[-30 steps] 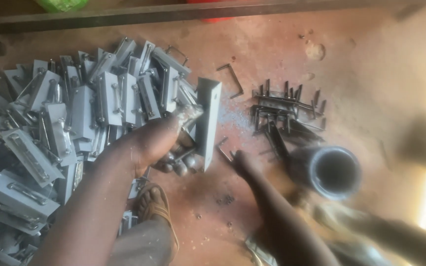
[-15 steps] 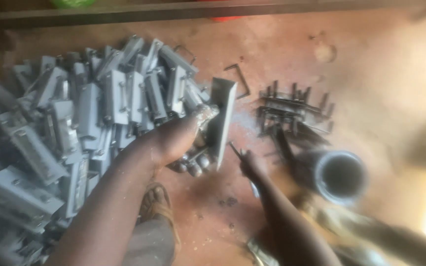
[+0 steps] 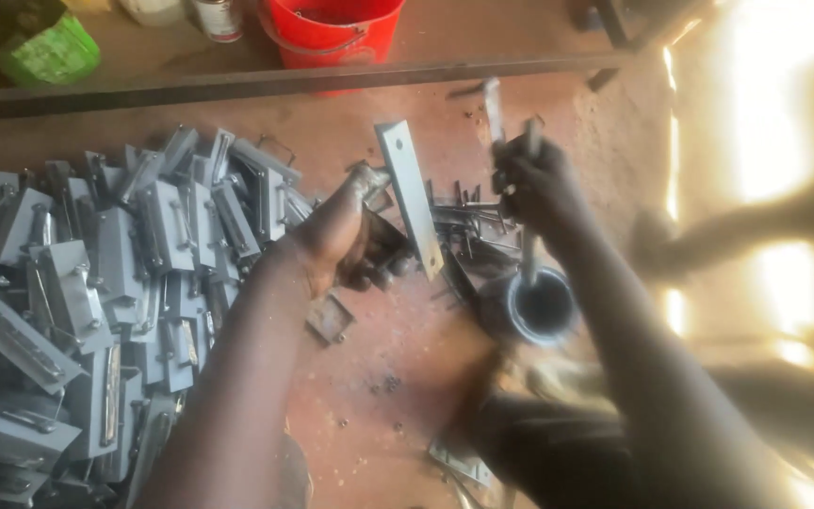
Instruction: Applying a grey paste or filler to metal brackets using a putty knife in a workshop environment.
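Head view: hands (image 3: pixel 346 236) (image 3: pixel 534 184) grip plate (image 3: pixel 412 198) and rod (image 3: pixel 527 207) (pile (image 3: pixel 96 283) crowds left)

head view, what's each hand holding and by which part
Left hand grips the flat grey metal plate at its lower end. Right hand holds a thin metal rod near its top.

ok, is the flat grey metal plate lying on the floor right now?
No, the left hand holds the flat grey metal plate tilted up above the reddish dirt floor, beside the pile of grey metal latches.
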